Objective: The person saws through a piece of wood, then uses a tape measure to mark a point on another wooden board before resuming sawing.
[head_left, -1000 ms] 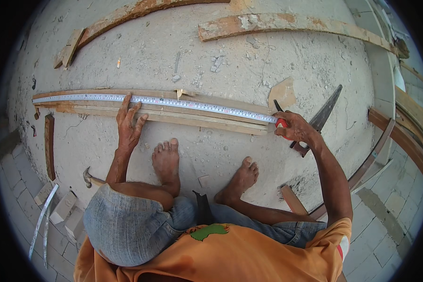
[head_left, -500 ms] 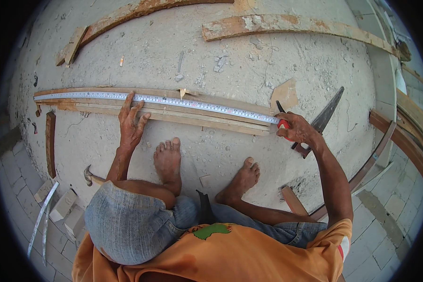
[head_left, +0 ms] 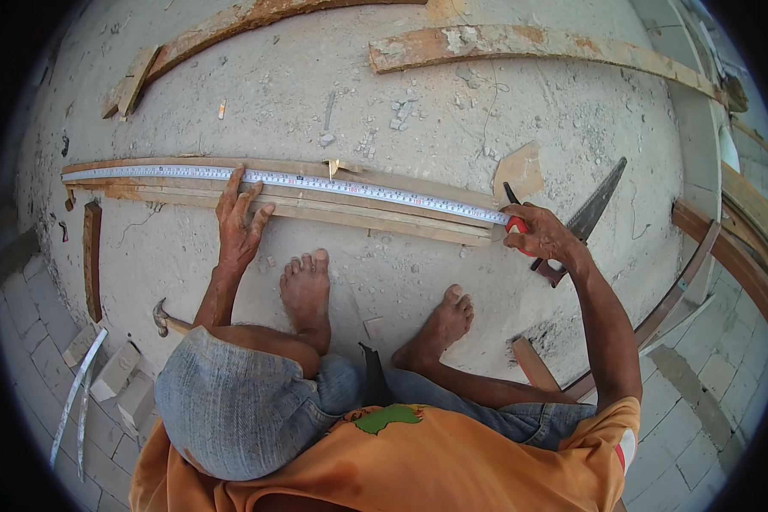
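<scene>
Several long wooden strips [head_left: 384,219] lie side by side across the concrete floor. Along their top runs the white blade of a tape measure [head_left: 358,189], drawn out from the far left end to the right end. My left hand [head_left: 241,229] rests on the strips with its fingers spread, fingertips on the blade. At the right end, my right hand [head_left: 544,232] is closed around the red case of the tape measure. A slim dark stick [head_left: 509,194] juts up from its fingers; what kind it is, I cannot tell. Beside that hand lies a handsaw [head_left: 595,205].
A hammer [head_left: 163,318] lies left of my bare feet. Rough boards [head_left: 529,44] stretch along the far side. A short wood piece [head_left: 92,260] lies at left, near pale blocks [head_left: 115,373]. Another offcut [head_left: 533,364] is right of my foot. A flat tan scrap [head_left: 518,171] lies behind the right hand.
</scene>
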A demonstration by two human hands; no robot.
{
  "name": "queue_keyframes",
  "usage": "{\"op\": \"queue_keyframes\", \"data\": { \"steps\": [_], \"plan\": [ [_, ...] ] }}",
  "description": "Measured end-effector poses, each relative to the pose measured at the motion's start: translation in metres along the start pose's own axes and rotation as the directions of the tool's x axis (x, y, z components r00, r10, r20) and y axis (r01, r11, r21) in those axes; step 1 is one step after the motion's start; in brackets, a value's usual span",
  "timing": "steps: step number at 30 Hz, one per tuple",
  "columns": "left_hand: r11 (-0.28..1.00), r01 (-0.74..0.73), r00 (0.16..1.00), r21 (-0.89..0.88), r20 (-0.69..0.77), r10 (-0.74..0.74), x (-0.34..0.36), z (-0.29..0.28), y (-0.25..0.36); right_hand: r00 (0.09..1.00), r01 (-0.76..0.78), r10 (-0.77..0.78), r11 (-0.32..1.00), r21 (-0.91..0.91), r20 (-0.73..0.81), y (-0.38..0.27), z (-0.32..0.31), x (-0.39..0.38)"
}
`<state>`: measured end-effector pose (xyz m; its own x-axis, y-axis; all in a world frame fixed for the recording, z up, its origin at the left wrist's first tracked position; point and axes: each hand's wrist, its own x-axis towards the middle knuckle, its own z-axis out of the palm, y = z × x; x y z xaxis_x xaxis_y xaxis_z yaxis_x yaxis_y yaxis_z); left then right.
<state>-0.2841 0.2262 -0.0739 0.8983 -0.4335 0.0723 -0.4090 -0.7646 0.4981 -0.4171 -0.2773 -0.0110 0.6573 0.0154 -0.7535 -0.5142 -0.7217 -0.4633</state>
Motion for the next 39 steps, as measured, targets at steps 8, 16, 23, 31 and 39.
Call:
{"op": "queue_keyframes", "data": {
  "steps": [8,16,23,31,39],
  "plan": [
    [0.999,0.000,1.000,-0.032,-0.016,0.000,0.000,0.000,0.001,1.000,-0.012,0.013,0.999,-0.053,0.017,-0.007,-0.003,0.000],
    [0.999,-0.007,1.000,-0.033,-0.025,0.006,-0.001,-0.001,0.002,1.000,0.001,0.000,0.999,-0.046,0.022,-0.006,-0.002,-0.001],
    [1.000,0.013,1.000,-0.022,-0.014,-0.013,0.000,0.000,0.003,0.998,0.062,-0.062,0.998,0.018,0.007,0.004,0.000,0.001],
    [0.999,-0.028,0.994,-0.034,-0.105,0.024,0.007,-0.011,0.022,0.998,0.066,-0.066,0.998,0.014,-0.011,0.002,0.000,-0.001],
    [0.957,-0.291,0.954,-0.003,-0.068,0.291,0.033,0.002,0.084,0.991,0.120,-0.123,0.991,-0.055,-0.052,0.005,0.005,0.000]
  ]
}}
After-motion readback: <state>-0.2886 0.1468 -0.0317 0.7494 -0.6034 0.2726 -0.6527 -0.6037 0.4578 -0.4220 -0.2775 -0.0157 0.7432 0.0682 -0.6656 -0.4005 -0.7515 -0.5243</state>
